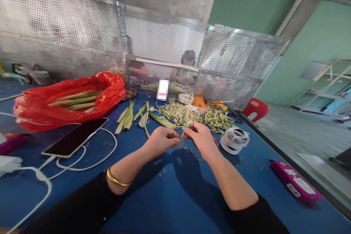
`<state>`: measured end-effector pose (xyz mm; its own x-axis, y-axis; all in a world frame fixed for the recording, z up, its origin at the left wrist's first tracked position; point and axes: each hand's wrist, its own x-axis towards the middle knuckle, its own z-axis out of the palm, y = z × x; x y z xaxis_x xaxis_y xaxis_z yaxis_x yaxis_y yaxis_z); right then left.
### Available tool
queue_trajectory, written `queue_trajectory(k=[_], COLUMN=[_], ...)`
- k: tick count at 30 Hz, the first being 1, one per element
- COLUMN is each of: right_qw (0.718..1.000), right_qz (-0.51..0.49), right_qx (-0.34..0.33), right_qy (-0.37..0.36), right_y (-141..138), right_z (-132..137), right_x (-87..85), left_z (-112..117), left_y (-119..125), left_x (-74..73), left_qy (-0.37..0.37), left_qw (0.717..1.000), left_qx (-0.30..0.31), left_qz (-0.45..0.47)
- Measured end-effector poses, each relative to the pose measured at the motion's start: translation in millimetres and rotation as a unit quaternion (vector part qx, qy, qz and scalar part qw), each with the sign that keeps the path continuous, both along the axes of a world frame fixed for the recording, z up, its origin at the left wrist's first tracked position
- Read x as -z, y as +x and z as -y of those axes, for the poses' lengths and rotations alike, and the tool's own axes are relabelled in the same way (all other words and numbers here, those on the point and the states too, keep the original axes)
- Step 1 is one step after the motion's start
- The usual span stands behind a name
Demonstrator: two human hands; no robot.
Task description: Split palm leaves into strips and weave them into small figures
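Over the front middle of the table, my left hand [164,139] and my right hand [201,137] come close together, fingertips pinched. Between them is a small, thin green strip of plant husk [182,136], partly hidden by the fingers. Just beyond lies a heap of pale green husk pieces [175,112], many of them twisted or knotted. Longer flat husk leaves [127,117] lie to the left of the heap. A red object [214,140] peeks out beside my right hand, mostly covered. White cord in a loose roll [234,141] stands to the right.
On the left are a red plastic bag [30,111] with long husks inside, a phone [76,137] and white cables [109,153]. A purple power strip [294,181] lies right. A perforated metal screen [164,36] borders the blue table [153,204]; people sit behind it.
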<state>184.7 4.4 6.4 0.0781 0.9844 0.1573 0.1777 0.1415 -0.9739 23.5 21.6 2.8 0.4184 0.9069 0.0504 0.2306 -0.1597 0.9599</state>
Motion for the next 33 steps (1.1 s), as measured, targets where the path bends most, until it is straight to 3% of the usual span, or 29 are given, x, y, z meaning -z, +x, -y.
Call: queue_trajectory(k=[9,19,26,33], right_qw=[0.999,0.993,0.990,0.990], right_qz=[-0.026,-0.108,-0.123,-0.122], right_qx=[-0.007,0.041,0.061,0.064], right_qy=[-0.018,-0.007,0.009,0.016], right_y=[-0.1,-3.7,-2.5,-2.4], right_z=[-2.1,-2.2,-3.0,-2.8], right_x=[0.3,2.4,1.9,0.0], left_z=[-0.9,-3.2,2.1,6.2], left_y=[-3.6,-2.0,3.4,4.7], left_x=[-2.2,2.2,-1.1,-1.9], left_qy=[0.051,0.069,-0.046,0.001], left_qw=[0.995,0.994,0.999,0.999], left_qx=[0.066,0.039,0.007,-0.019], left_qz=[-0.055,-0.070,0.016,-0.046])
